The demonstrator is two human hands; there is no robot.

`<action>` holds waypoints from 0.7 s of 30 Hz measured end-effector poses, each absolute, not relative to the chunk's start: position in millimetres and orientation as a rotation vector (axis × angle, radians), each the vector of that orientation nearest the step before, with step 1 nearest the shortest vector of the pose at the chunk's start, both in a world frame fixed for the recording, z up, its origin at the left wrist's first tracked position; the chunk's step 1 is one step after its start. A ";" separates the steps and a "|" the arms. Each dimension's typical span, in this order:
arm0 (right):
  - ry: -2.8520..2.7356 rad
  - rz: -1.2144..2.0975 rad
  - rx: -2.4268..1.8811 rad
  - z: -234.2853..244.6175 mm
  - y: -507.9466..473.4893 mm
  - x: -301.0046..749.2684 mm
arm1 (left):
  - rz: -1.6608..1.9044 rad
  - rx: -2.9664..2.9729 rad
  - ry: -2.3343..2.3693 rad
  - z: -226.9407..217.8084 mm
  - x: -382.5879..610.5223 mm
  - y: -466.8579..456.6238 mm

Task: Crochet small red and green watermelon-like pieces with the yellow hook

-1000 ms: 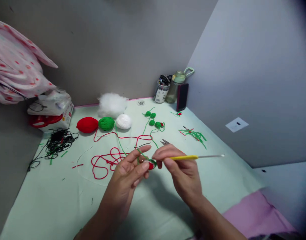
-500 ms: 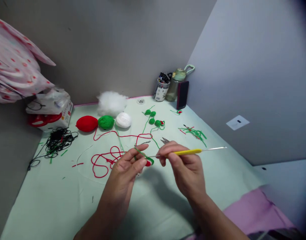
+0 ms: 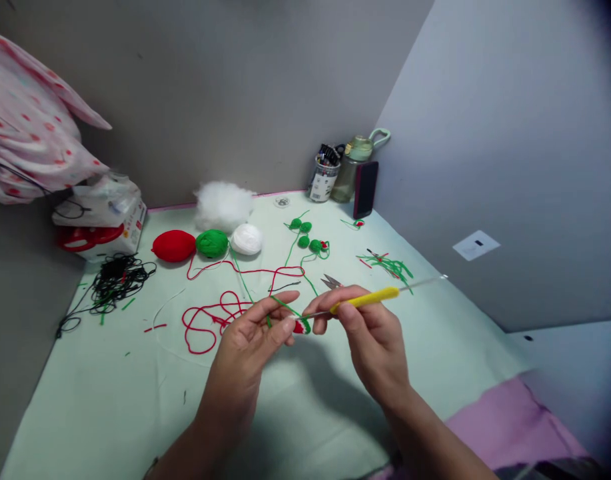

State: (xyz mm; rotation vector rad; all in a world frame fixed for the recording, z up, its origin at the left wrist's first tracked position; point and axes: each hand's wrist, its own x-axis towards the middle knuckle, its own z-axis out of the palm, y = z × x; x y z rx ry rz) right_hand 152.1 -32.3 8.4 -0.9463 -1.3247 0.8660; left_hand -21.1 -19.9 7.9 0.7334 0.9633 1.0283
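Note:
Between the thumb and fingers of my left hand (image 3: pixel 252 340) is a small crochet piece (image 3: pixel 301 327), red with white and a green edge. Green yarn (image 3: pixel 285 305) runs over my raised left index finger. My right hand (image 3: pixel 368 333) grips a crochet hook (image 3: pixel 368 300) by its yellow handle, and its thin metal shaft reaches to the piece's upper edge. Whether the tip is inside a stitch is too small to tell. Just behind my right fingers lie scissors (image 3: pixel 331 281), their blades showing and the rest hidden by the hand.
Red (image 3: pixel 174 246), green (image 3: pixel 212 244) and white yarn balls (image 3: pixel 246 239) sit before white stuffing (image 3: pixel 224 205). Loose red yarn (image 3: pixel 200 333) lies left of my hands, black yarn (image 3: pixel 116 283) farther left. Small green crochet balls (image 3: pixel 305 241), yarn scraps (image 3: pixel 388 265), a phone (image 3: pixel 366 190) and a bottle (image 3: pixel 346 177) are behind.
The hook's handle end has tilted upward and shifted slightly left. My right fingers have moved closer to the crochet piece, which shows more of its red and white face.

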 end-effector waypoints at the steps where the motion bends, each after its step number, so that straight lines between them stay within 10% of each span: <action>1: -1.400 0.765 -0.957 9.0 -34.4 151.3 | 1.044 0.739 0.979 8.4 -19.9 -20.6; 9: -2.036 -0.104 -0.927 4.9 -39.3 146.2 | 1.133 0.660 0.963 12.4 -11.2 -24.8; 21: -1.501 0.680 -0.900 5.6 -30.4 144.2 | 1.017 0.632 0.862 10.6 -16.2 -21.8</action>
